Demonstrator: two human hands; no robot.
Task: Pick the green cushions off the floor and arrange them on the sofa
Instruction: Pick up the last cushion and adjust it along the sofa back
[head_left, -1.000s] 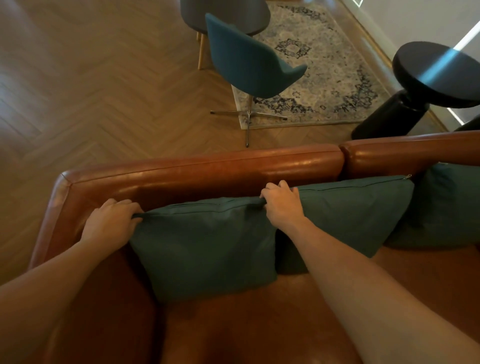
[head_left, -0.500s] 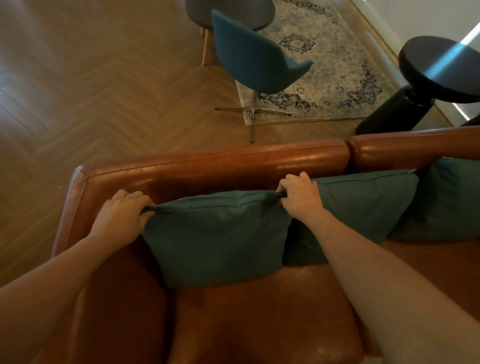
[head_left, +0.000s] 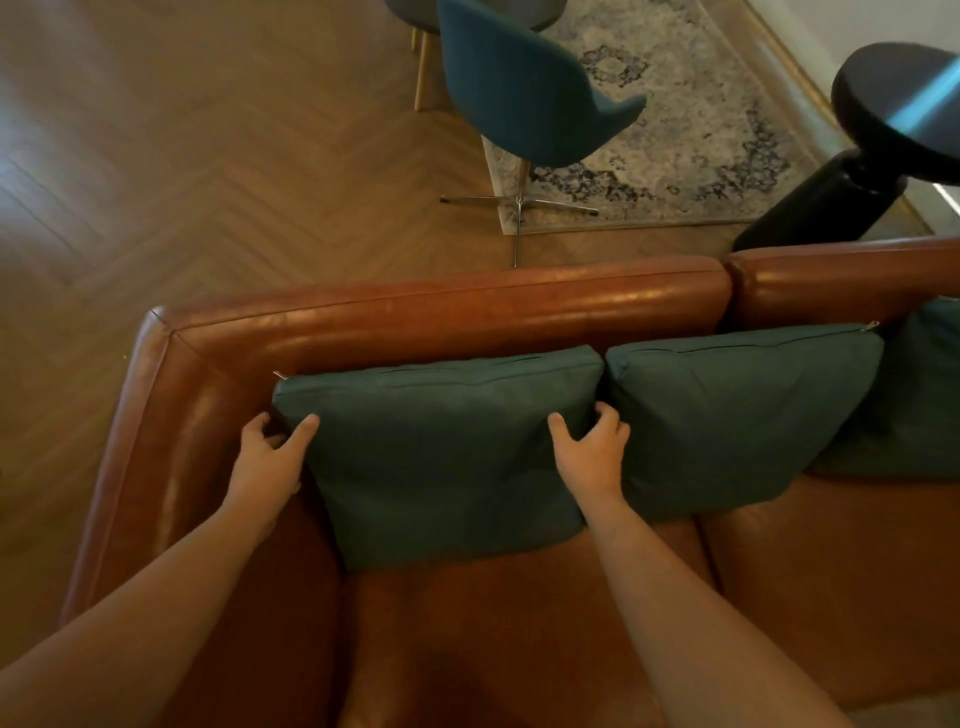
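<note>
So | left hand (head_left: 270, 457) + right hand (head_left: 592, 457) each gripping a side edge of green cushion (head_left: 441, 467) | cushion propped against leather sofa (head_left: 441, 312) backrest

My left hand (head_left: 270, 457) and right hand (head_left: 592, 452) grip the two side edges of the green cushion (head_left: 441, 457) leaning against the sofa (head_left: 441, 312) backrest at its corner end (thumbs in front, fingers tucked behind). A second cushion (head_left: 737, 405) touches it; a blue chair (head_left: 519, 88) and a rug (head_left: 701, 130) sit behind the sofa.
</note>
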